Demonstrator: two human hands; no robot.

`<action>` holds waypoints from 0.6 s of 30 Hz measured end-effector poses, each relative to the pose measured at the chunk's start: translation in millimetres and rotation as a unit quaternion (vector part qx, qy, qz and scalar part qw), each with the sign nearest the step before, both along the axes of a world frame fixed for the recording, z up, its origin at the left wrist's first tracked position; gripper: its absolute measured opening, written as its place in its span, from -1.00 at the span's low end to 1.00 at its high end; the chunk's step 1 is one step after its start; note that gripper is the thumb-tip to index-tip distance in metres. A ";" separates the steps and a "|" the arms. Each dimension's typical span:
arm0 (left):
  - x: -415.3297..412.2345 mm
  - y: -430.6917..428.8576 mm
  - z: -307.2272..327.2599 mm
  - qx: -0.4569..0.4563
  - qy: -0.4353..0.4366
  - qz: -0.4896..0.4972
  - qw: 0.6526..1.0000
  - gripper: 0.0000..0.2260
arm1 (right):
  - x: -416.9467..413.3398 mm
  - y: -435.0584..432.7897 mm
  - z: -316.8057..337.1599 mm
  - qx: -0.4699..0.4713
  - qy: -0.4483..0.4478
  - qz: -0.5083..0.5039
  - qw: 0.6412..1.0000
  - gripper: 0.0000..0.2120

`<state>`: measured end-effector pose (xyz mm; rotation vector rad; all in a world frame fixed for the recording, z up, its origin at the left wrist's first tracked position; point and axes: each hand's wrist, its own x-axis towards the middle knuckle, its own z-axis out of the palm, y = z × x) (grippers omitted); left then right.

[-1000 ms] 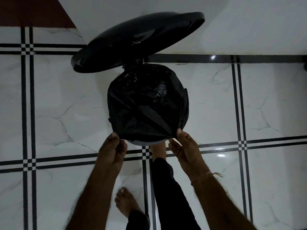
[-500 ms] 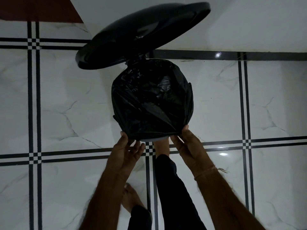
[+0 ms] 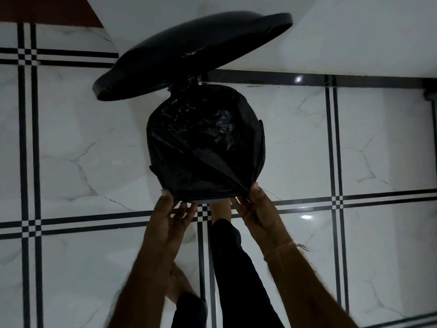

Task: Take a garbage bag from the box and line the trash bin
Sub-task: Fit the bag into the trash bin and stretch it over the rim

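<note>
A round trash bin stands on the floor with its black lid (image 3: pixel 189 53) tipped up behind it. A black garbage bag (image 3: pixel 203 143) is spread over the bin's mouth and hangs down its sides, hiding most of the bin; a pale strip of the bin's rim (image 3: pixel 208 199) shows at the near edge. My left hand (image 3: pixel 172 214) touches the bag's near-left edge with thumb up and fingers loosely bent. My right hand (image 3: pixel 257 209) pinches gathered bag plastic at the near-right edge.
White marble floor tiles (image 3: pixel 71 150) with black double lines surround the bin. A white wall (image 3: pixel 354 31) runs behind it. My foot (image 3: pixel 221 209) rests at the bin's base, the other foot (image 3: pixel 179 285) further back. No bag box is visible.
My left hand has risen from below the rim to the bag's near-left edge and opened its fingers. The right hand keeps its pinch on the near-right edge. The view has shifted slightly.
</note>
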<state>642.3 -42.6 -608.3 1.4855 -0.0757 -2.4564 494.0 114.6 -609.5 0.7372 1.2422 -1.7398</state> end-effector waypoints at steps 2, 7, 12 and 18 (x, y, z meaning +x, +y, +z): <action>0.6 3.1 6.8 0.014 0.030 0.019 0.999 -0.65 | 3.0 -2.5 -1.9 -0.001 0.000 -0.004 1.000 -0.74; -3.1 1.9 4.3 0.004 0.002 0.014 1.000 -0.68 | -3.2 -8.0 -2.0 0.014 -0.040 -0.008 0.999 -0.75; -3.2 2.5 -0.9 0.014 -0.005 0.053 0.998 -0.62 | -0.7 -5.9 -2.7 0.000 -0.032 -0.001 0.999 -0.73; -6.2 0.1 -3.2 -0.020 -0.023 -0.034 0.999 -0.75 | -0.1 -8.6 -0.7 -0.029 0.010 -0.006 1.000 -0.75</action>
